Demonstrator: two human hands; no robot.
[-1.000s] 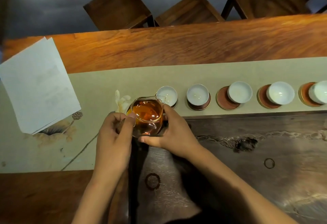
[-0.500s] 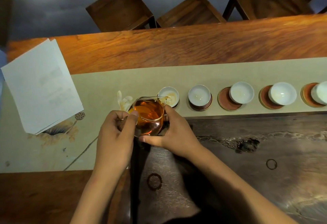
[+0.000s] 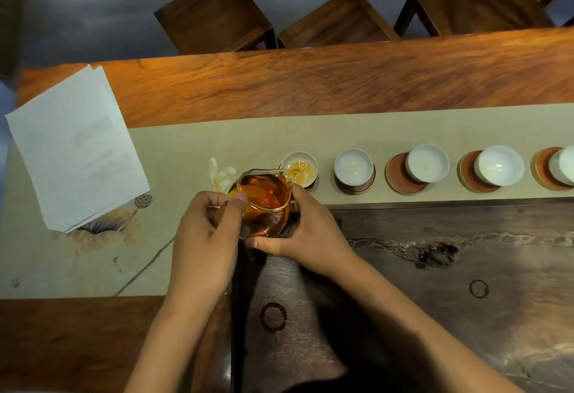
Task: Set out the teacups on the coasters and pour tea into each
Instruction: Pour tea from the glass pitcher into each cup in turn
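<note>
Pitcher: clear glass, roughly half full of amber tea, tilted with its spout over the nearest cup. It sits between the two hands, above the near edge of the runner.

Left hand: fingers curled about the handle side of the pitcher, thumb tip on the rim. Right hand: fingers cupped against the pitcher's far wall and base, thumb lying under it, steadying. Both hands grasp the pitcher.

Step in hand, as judged: the pour into the first cup. That cup, just beyond the right fingertips, holds a shallow pool of pale yellow tea; a thin stream seems to reach it, though it is too fine to be sure of.

Further right of the right hand, four more white cups stand in a row. Second cup sits square on its coaster and looks empty. Third cup and fourth cup sit off-centre, overhanging the far right edges of their coasters. Fifth cup is cut off by the frame edge.

Next move, as judged: level the pitcher once the first cup is filled, shift it right, and tip again over the second cup. The off-centre cups probably want centring before tea goes in.

Paper lies well left of the left hand, apart from the work.
</note>
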